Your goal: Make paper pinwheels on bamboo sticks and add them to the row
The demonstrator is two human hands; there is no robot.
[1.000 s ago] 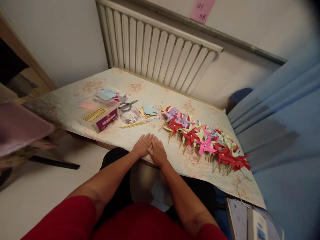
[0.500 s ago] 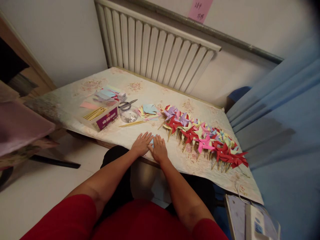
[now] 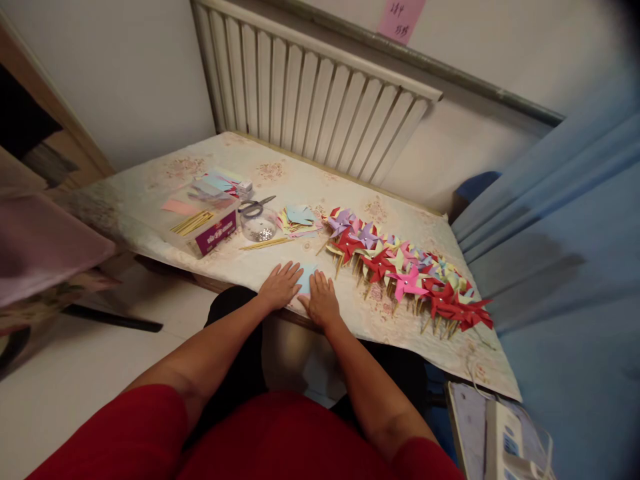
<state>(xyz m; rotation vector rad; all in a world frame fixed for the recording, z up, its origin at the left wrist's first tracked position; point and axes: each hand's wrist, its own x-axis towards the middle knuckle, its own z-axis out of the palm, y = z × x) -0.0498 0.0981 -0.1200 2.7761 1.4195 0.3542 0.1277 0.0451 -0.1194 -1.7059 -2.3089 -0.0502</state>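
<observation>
A light blue sheet of paper lies flat near the table's front edge, partly covered by my hands. My left hand rests palm down on its left side, fingers stretched out. On the right side, my right hand lies flat with its fingers extended. Beyond them are a few thin wooden sticks and a pile of cut coloured paper. Many paper pinwheels on sticks lie in rows to the right.
Scissors lie across a clear round bowl of small shiny pieces. Left of it stands a purple-sided box with sticks. A radiator lines the wall behind the table, and a blue curtain hangs on the right.
My hands have moved apart, the left one leftward and the right one slightly right. More of the light blue paper shows between them.
</observation>
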